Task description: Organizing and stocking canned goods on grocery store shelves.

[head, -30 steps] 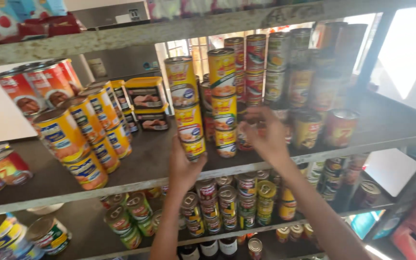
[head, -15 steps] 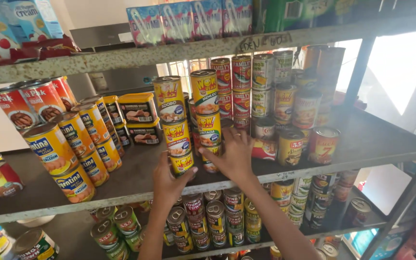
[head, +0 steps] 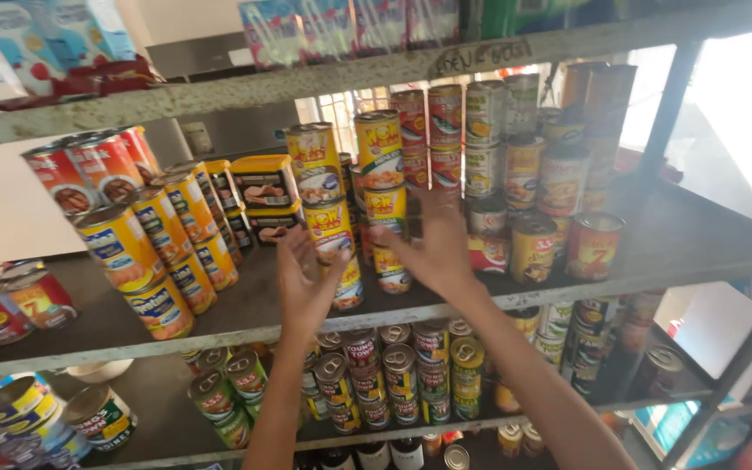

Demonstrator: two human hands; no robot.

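My left hand (head: 302,283): I am opening it wide beside the yellow can stack (head: 331,218).
My right hand (head: 433,244): I am spreading it wide by the second stack (head: 383,196).

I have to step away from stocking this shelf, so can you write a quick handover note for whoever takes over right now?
Left hand: open, fingers spread, at the left yellow can stack, touching or just short of its lower cans; it holds nothing.
Right hand: open, palm toward the right yellow can stack, not closed on a can.
Things: both stacks stand upright side by side, each several cans high, near the front of the middle shelf. Red-labelled cans stand to the right, tilted yellow cans to the left.
Done: both stacks are built and standing.
Left: perhaps squaring them up; the lower cans look slightly out of line.
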